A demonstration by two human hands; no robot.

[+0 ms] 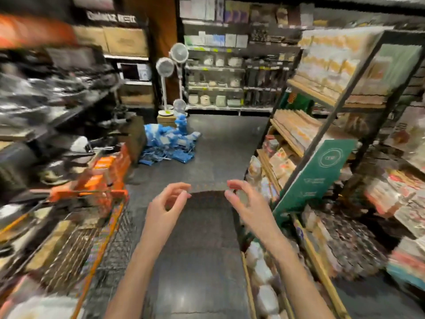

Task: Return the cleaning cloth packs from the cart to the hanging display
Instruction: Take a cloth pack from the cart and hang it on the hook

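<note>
I hold a dark grey cleaning cloth pack [207, 217] up in front of me over the aisle floor. My left hand [164, 209] pinches its top left corner and my right hand [245, 201] pinches its top right corner. The pack hangs flat between them; motion blur leaves its lower edge unclear. The wire cart [110, 229] with an orange rim stands to my left, with orange packs [103, 171] at its far end. The display rack [331, 116] with hanging and shelved packs rises to my right.
A green sign [319, 171] leans on the rack's near post. Blue packages [170, 143] lie heaped on the floor ahead, near white standing fans [171, 65]. Dark shelving [57, 93] with cookware lines the left side. Open floor runs down the aisle's middle.
</note>
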